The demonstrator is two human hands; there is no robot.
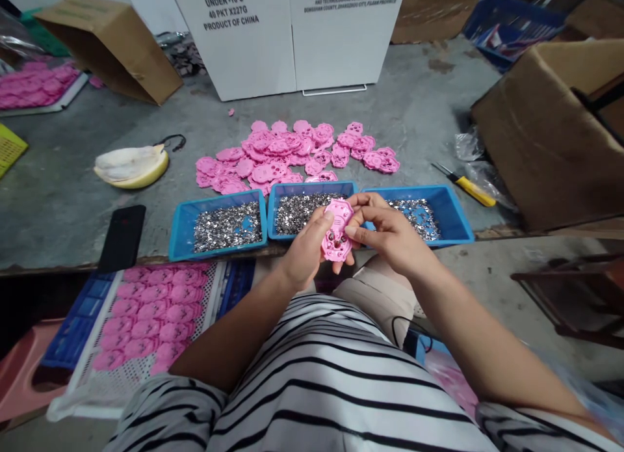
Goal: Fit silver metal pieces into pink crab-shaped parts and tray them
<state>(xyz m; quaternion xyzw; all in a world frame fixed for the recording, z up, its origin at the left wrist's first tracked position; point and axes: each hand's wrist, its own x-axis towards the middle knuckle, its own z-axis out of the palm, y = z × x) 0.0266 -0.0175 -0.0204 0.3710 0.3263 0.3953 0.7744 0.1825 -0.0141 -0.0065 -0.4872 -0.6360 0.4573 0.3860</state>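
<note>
A pink plastic piece with small metal parts in its lower half is held upright above the bench's front edge. My left hand grips it from the left, thumb on its face. At its right edge, my right hand has thumb and fingers pinched together; whether a small part is between them is too small to tell. Behind the hands stand three blue trays of small metal pieces: left, middle and right. Many loose pink pieces lie heaped beyond the trays.
On the bench are a black phone, a yellow fruit rind, a yellow-handled screwdriver, a white box and cardboard boxes. Below left, a white crate holds rows of pink pieces.
</note>
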